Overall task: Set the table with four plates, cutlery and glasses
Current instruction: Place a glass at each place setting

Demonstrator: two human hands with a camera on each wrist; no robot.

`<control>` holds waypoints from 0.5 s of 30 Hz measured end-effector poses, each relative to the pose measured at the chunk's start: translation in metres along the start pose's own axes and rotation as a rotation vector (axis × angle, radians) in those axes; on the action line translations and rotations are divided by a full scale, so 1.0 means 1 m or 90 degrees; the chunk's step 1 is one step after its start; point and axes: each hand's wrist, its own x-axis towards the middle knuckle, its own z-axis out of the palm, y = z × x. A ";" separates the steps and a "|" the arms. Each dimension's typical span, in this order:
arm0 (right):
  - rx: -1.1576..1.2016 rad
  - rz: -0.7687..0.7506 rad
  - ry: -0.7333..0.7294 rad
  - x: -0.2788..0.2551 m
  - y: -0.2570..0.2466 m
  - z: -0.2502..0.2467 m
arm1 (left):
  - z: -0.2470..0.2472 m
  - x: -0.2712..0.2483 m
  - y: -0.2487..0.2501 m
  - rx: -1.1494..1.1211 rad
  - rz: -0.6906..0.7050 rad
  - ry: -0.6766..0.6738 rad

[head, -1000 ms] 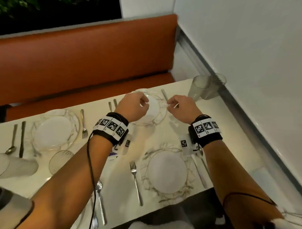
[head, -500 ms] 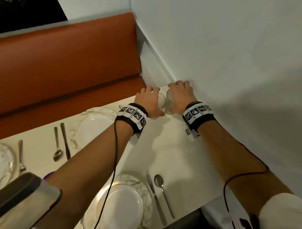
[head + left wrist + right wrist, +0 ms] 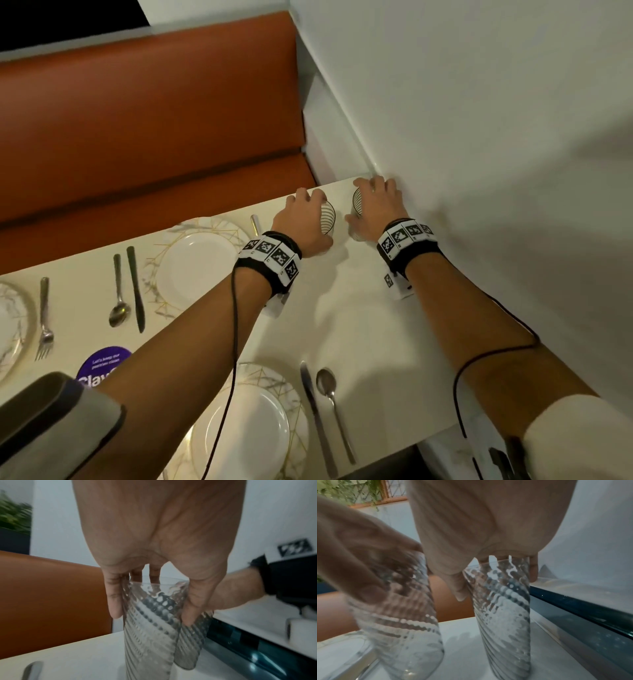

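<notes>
Two ribbed clear glasses stand at the table's far right corner by the wall. My left hand [image 3: 303, 219] grips the left glass [image 3: 327, 219] from above, fingers and thumb curled round its rim [image 3: 154, 585]. My right hand [image 3: 375, 205] grips the right glass [image 3: 358, 205] the same way [image 3: 503, 595]. In the right wrist view the left glass [image 3: 399, 622] looks tilted. Two plates [image 3: 195, 267] [image 3: 246, 435] lie on the table, with a knife [image 3: 317, 418] and a spoon [image 3: 330, 401] beside the near one.
A white wall [image 3: 479, 137] runs along the table's right edge. An orange bench [image 3: 154, 137] stands behind the table. A spoon [image 3: 118, 294], a knife [image 3: 135, 287] and a fork [image 3: 44, 322] lie at the left, by a third plate [image 3: 12, 329] and a purple sticker [image 3: 102, 363].
Both hands left the cutlery by the far plate, reached to the two glasses at the wall corner and closed round them. The glasses now stand slightly further apart.
</notes>
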 end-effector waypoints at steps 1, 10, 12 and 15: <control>0.003 0.010 0.003 -0.001 -0.003 -0.001 | -0.004 -0.011 -0.007 -0.020 -0.010 0.017; 0.079 -0.003 0.023 -0.043 -0.066 -0.012 | -0.030 -0.125 -0.114 -0.176 -0.144 0.085; 0.105 -0.023 0.023 -0.059 -0.087 -0.013 | -0.031 -0.148 -0.137 -0.194 -0.172 0.084; 0.129 -0.043 0.018 -0.086 -0.116 -0.012 | -0.029 -0.182 -0.168 -0.225 -0.199 0.077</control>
